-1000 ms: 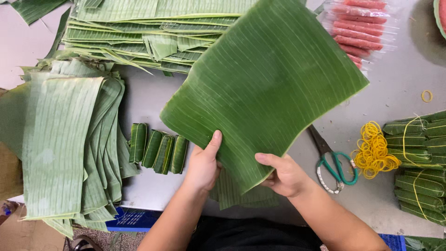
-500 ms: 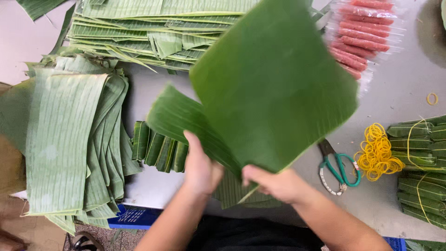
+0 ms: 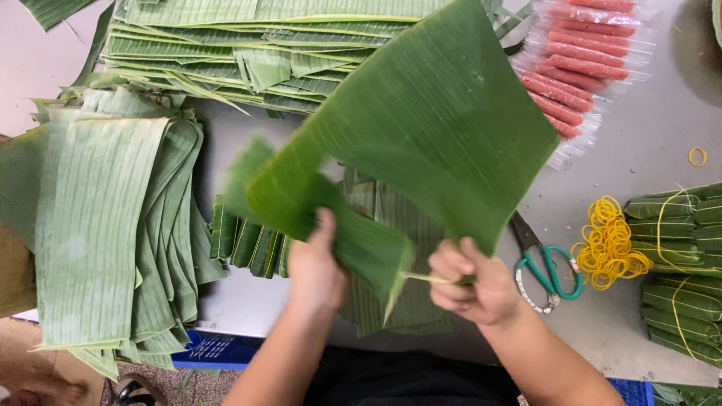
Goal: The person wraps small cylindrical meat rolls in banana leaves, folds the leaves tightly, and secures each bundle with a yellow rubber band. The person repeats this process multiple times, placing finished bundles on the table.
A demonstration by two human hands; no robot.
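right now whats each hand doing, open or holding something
Left hand: closed on the narrow torn-off strip of leaf.
Right hand: closed on the lower edge of the large banana leaf.

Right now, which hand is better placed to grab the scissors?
Right. The right hand is beside the green-handled scissors, though it grips the banana leaf; the left hand is across the leaf.

Pale grey worktable; speckled floor below.
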